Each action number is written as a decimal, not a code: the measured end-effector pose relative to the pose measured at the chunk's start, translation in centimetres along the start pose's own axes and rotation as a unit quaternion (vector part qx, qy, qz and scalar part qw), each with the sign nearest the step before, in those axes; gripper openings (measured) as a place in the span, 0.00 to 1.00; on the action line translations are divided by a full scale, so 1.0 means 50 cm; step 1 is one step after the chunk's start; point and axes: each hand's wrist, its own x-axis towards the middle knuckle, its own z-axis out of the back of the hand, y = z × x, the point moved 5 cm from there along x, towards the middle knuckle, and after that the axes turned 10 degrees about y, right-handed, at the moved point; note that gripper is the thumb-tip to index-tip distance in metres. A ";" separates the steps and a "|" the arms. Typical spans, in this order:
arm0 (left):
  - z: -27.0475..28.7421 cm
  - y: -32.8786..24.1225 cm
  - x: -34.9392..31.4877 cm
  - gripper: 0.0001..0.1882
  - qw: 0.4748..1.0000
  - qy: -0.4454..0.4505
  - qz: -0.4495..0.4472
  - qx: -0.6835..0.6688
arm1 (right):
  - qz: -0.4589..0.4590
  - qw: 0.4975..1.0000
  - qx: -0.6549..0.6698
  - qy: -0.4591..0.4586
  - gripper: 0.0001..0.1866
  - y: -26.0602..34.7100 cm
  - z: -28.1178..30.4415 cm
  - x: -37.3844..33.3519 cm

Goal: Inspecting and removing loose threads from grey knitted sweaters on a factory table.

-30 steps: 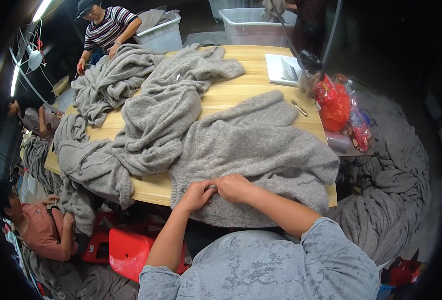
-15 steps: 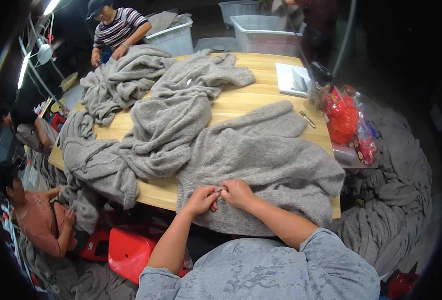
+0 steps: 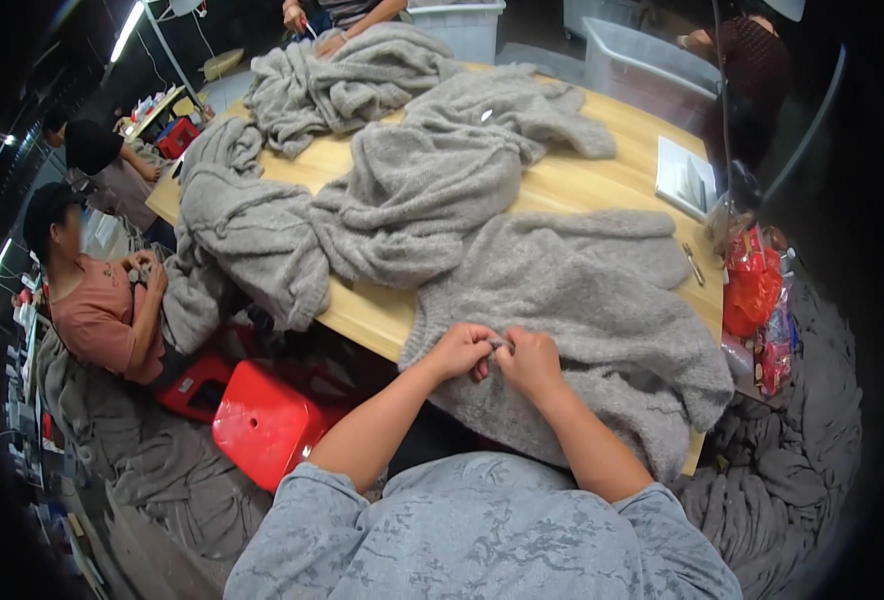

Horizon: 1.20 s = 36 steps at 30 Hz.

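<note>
A grey knitted sweater (image 3: 582, 300) lies spread over the near edge of the wooden table (image 3: 382, 318), partly hanging down in front of me. My left hand (image 3: 466, 350) and my right hand (image 3: 530, 362) meet close together at its near side. Both are closed, pinching a small fold of the knit between their fingertips. Anything smaller held inside the pinch is too small to make out. Right of the sweater, a small metal tool (image 3: 694, 264), perhaps thread snips, lies on the wood.
More grey knitwear (image 3: 412, 195) covers the table's middle and far left. A white booklet (image 3: 684, 178) and a red plastic bag (image 3: 752, 285) are at the right. A red stool (image 3: 267, 425) stands left of me. Knit heaps (image 3: 792, 440) lie right. Co-workers sit around; white bins (image 3: 652, 60) stand behind.
My view has turned left and tilted, so everything appears shifted right. Both hands keep pinching the sweater at about the same place. The co-worker at left has raised their hands together.
</note>
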 end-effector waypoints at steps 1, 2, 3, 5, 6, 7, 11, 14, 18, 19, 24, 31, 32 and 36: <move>0.001 0.000 0.002 0.10 1.000 -0.011 -0.005 -0.011 | -0.007 1.000 0.001 0.010 0.08 0.001 -0.001 0.001; 0.000 -0.004 0.001 0.10 1.000 -0.015 -0.004 0.011 | -0.003 1.000 -0.026 0.013 0.08 0.003 -0.003 0.002; -0.001 -0.009 0.001 0.10 0.999 -0.018 -0.002 0.032 | 0.001 0.998 -0.053 0.018 0.07 0.002 -0.006 0.003; 0.004 -0.012 0.002 0.11 0.999 -0.008 -0.012 0.043 | 0.013 0.998 -0.051 0.032 0.07 -0.006 -0.008 0.010; 0.004 -0.012 0.005 0.11 0.998 -0.010 -0.009 0.062 | 0.033 0.998 -0.049 0.034 0.07 -0.009 -0.008 0.011; 0.000 -0.018 0.005 0.11 0.997 -0.010 -0.005 0.081 | 0.025 0.998 -0.048 0.043 0.07 -0.019 -0.008 0.010; 0.001 -0.025 0.005 0.10 0.992 0.002 -0.020 0.126 | 0.101 0.993 -0.034 0.040 0.06 -0.027 0.006 0.016; -0.002 -0.030 -0.003 0.08 0.990 0.054 0.019 0.127 | -0.067 0.949 0.216 0.221 0.07 -0.066 -0.007 0.029; 0.006 -0.016 -0.003 0.08 0.991 0.072 0.025 0.113 | -0.095 0.930 0.248 0.252 0.05 -0.076 -0.018 0.039; 0.008 -0.015 -0.002 0.08 0.993 0.064 0.026 0.098 | -0.098 0.923 0.265 0.263 0.05 -0.072 -0.015 0.038; -0.002 -0.023 0.005 0.05 0.996 0.066 0.010 0.052 | -0.080 0.913 0.288 0.276 0.08 -0.084 -0.011 0.026; 0.029 -0.013 -0.015 0.03 0.998 0.014 0.009 0.062 | -0.018 0.985 0.043 0.169 0.11 -0.057 0.114 -0.079; 0.028 -0.016 -0.016 0.03 0.997 0.010 0.009 0.076 | -0.075 0.977 0.079 0.185 0.11 -0.077 0.132 -0.100; 0.010 -0.033 -0.019 0.06 0.990 0.004 -0.008 0.141 | -0.125 0.969 0.169 0.132 0.11 -0.130 0.137 -0.136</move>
